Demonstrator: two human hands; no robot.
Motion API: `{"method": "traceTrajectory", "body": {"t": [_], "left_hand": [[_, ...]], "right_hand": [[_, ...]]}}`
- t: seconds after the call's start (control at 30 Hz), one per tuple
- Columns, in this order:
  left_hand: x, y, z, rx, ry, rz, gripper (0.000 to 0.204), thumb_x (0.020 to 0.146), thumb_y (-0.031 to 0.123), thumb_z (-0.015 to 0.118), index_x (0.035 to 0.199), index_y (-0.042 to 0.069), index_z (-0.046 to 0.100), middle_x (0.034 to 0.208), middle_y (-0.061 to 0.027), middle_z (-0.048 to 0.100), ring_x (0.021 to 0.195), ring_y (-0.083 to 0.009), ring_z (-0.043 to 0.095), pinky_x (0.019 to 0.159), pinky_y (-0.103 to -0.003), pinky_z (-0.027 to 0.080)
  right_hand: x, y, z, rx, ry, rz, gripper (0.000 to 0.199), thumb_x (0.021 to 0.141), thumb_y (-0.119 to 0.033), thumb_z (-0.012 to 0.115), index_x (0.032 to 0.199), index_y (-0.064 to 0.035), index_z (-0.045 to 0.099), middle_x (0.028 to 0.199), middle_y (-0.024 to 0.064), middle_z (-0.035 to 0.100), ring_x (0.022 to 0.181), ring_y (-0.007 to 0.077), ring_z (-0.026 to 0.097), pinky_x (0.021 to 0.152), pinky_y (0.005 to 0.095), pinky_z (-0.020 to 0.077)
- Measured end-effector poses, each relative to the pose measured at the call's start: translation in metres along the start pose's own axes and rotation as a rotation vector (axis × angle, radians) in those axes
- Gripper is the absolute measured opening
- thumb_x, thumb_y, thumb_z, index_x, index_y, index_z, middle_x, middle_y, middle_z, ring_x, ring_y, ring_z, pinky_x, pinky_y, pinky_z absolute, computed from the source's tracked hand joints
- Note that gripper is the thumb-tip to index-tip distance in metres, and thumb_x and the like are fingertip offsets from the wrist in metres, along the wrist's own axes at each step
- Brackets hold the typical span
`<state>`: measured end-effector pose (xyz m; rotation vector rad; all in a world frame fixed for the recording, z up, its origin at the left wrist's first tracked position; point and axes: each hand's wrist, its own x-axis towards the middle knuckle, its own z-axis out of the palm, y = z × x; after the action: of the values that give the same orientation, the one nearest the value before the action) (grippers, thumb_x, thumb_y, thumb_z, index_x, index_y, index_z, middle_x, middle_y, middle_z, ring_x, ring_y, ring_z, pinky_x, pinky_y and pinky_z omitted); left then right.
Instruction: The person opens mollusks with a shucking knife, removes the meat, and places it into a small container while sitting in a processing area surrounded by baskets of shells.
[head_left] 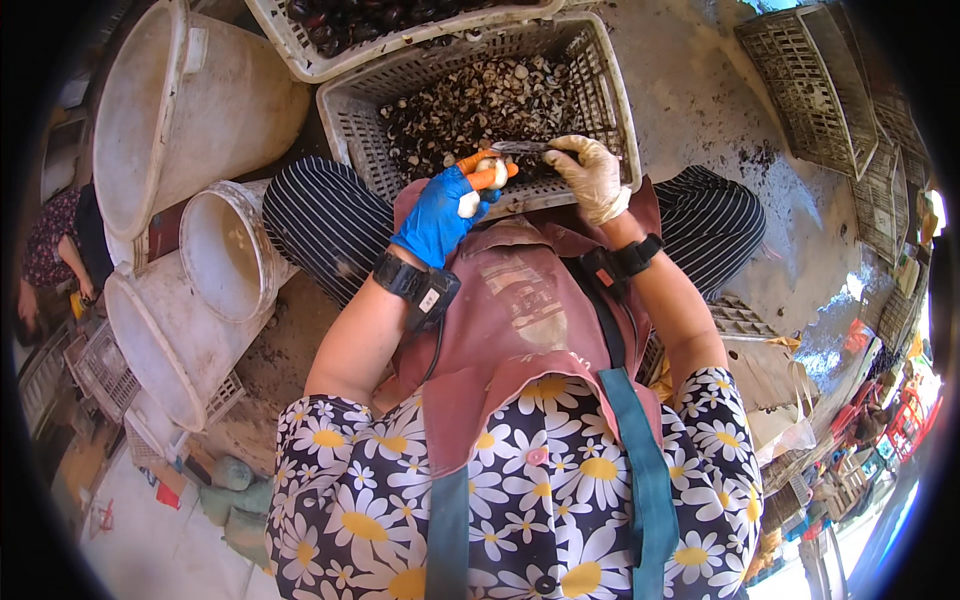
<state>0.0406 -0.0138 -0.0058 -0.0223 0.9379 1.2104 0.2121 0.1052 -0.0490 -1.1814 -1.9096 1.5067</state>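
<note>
My left hand [447,212], in a blue glove with orange finger covers, is closed around a pale, rounded piece [469,204] that looks like a peeled water chestnut. Another whitish bit shows between its orange fingertips. A thin, dark-bladed knife [520,147] is gripped in my right hand [593,178], which wears an off-white glove. The blade reaches left, and its tip is close to the left fingertips. Both hands are over the near edge of a grey plastic crate [612,90]. Brown and cream peelings [480,100] cover the crate's bottom.
Behind the crate stands another crate [330,70] of dark, shiny round pieces. Large whitish buckets [240,90] lean and lie at the left. Stacked slatted crates [800,90] stand at the far right. Another person [70,240] is at the far left edge.
</note>
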Motion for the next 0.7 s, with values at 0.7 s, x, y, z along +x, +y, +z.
{"method": "traceTrajectory", "body": {"t": [0.7], "left_hand": [[0.003, -0.011, 0.005, 0.294, 0.122, 0.229, 0.084, 0.076, 0.001, 0.062, 0.138, 0.005, 0.005, 0.098, -0.0144, 0.064, 0.066, -0.0095, 0.056, 0.055, -0.019, 0.044]], "right_hand": [[0.002, 0.016, -0.002, 0.065, -0.044, 0.179, 0.015, 0.076, -0.011, 0.068, 0.086, -0.0008, 0.065, 0.072, 0.0016, 0.062, 0.063, 0.0067, 0.053, 0.059, 0.0222, 0.0445]]}}
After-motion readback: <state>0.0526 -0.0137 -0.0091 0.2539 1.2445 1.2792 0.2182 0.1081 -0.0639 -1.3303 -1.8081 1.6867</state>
